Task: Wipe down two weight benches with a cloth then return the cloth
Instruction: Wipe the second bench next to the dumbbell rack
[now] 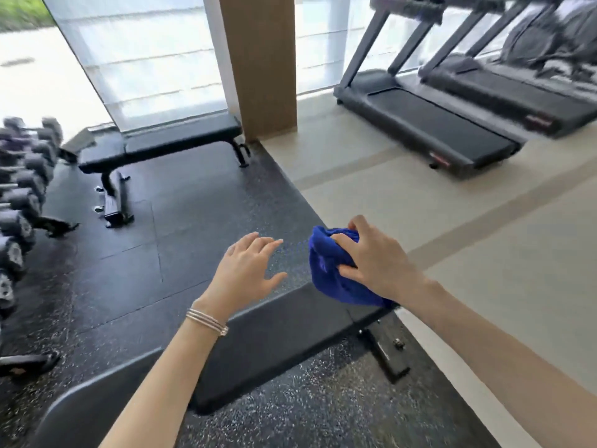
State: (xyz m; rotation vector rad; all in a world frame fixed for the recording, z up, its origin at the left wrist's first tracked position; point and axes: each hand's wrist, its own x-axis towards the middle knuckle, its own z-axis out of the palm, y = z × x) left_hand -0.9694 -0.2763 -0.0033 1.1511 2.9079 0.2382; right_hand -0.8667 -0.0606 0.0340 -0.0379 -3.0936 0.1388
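Note:
A black padded weight bench (274, 344) runs across the lower middle, just below my arms. My right hand (378, 263) is shut on a bunched blue cloth (332, 273), held at the bench's far right end, at or just above its pad. My left hand (248, 270) hovers open with fingers spread, to the left of the cloth and above the bench; a bracelet sits on that wrist. A second black bench (168, 143) stands farther off at the upper left, along the window.
A dumbbell rack (22, 195) lines the left edge. Two treadmills (436, 124) stand at the upper right on the pale floor. A wooden pillar (261, 66) rises behind the far bench. Dark rubber flooring (193, 215) lies between the benches.

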